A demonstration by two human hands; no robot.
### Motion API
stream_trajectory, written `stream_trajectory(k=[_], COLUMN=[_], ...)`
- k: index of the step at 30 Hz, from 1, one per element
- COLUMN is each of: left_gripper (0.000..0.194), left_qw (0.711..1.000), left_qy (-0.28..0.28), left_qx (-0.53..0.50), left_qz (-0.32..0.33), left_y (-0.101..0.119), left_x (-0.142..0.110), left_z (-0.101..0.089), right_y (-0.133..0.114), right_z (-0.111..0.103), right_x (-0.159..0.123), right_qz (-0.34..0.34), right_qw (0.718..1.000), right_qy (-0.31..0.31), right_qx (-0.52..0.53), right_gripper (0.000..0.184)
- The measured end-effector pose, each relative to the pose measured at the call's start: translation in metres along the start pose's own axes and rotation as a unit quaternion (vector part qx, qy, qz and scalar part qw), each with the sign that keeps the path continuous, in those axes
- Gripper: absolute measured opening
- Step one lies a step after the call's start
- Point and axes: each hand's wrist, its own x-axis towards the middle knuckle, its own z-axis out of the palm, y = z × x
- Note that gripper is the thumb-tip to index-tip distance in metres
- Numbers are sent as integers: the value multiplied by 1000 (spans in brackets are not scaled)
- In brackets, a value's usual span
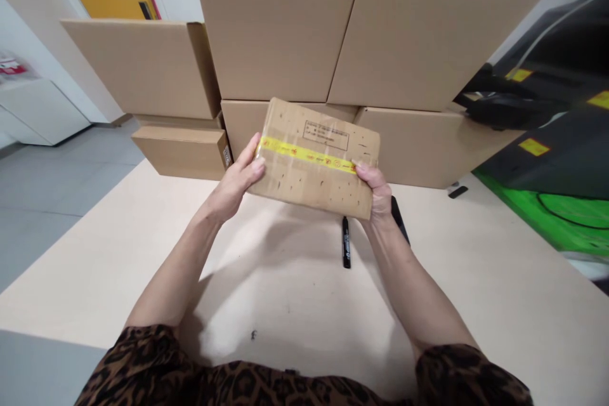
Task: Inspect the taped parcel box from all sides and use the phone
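Note:
Between my hands, raised above the table, is a small cardboard box with a strip of yellow printed tape across it. A printed text block and scattered dark marks show on its upward face. It tilts down to the right. My left hand grips the left end, thumb on top. At the right end my right hand holds on the same way; the fingers of both hands are partly hidden under the box. A black marker lies on the table just below the box.
Large cardboard boxes stand stacked along the table's far side, with a smaller flat box at left. A dark object is partly hidden behind my right forearm. A small black item lies near the right edge of the pale table.

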Motion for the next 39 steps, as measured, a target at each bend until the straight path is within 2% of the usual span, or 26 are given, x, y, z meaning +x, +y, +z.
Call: stream_trajectory(k=[3,5,8,11,14,17,20,23,25,28,31,33,36,39], left_gripper=[94,96,97,102,104,103,100,94,89,84,79,69,54,59], left_qw=[998,996,997,998,999,997,996,996,998,1000,998,995,992,991], left_qy=[-12,-16,9,19,-5,-19,-48,-64,-51,2,56,75,88,95], left_qx=[-24,-43,-56,-56,-27,27,38,23,18,3,-41,-64,-69,-86], left_qz=[-65,-80,-53,-25,23,65,69,51,31,11,-3,-32,-62,-42], left_y=[10,12,10,4,-3,-8,-12,-14,-16,-18,-19,-20,-23,-26], left_x=[-1,-1,-2,-2,-1,0,0,-2,-2,3,10,13,13,12], left_z=[1,4,11,16,15,10,6,5,5,5,2,-1,-1,6], right_y=[1,1,-1,-3,-2,-2,-4,-6,-6,-5,-6,-7,-9,-8], right_z=[6,9,7,4,3,3,0,-6,-7,-4,1,4,7,9], right_x=[-12,-17,-20,-16,-9,-4,0,2,1,-5,-13,-16,-16,-17], right_qz=[-38,-74,-99,-100,-103,-83,-49,-27,-38,-87,-139,-159,-169,-158], right_qw=[999,995,989,989,991,995,998,999,999,991,972,959,951,956], right_qy=[-16,-46,-64,-77,-75,-60,-44,-30,-36,-70,-121,-138,-144,-150], right_qx=[-24,-56,-86,-71,-30,-2,6,7,-13,-75,-149,-192,-216,-194], right_gripper=[50,64,78,84,84,73,61,61,68,91,116,128,138,134])
